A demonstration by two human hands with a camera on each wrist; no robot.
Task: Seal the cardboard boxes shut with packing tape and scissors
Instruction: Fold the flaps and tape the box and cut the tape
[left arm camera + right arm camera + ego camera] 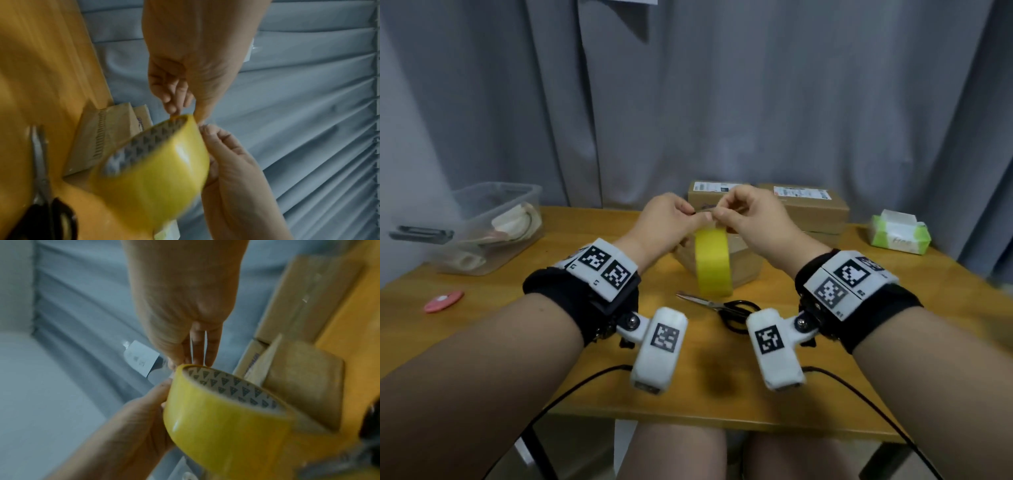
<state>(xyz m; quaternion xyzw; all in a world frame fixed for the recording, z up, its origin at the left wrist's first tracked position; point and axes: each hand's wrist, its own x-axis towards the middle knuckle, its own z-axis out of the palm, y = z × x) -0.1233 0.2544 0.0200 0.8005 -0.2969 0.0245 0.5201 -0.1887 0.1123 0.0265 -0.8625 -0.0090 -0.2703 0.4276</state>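
Your left hand (666,222) and right hand (751,219) both pinch the yellow tape roll (713,262) at mid-frame (scissors (722,308) just below).

Head view downward, wrist views close, sharing tape roll (156,170)

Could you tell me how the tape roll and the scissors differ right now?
The tape roll is yellow and held up off the table by the left hand and right hand; the scissors are black-handled, lying flat on the table, untouched. Both are sealing tools.
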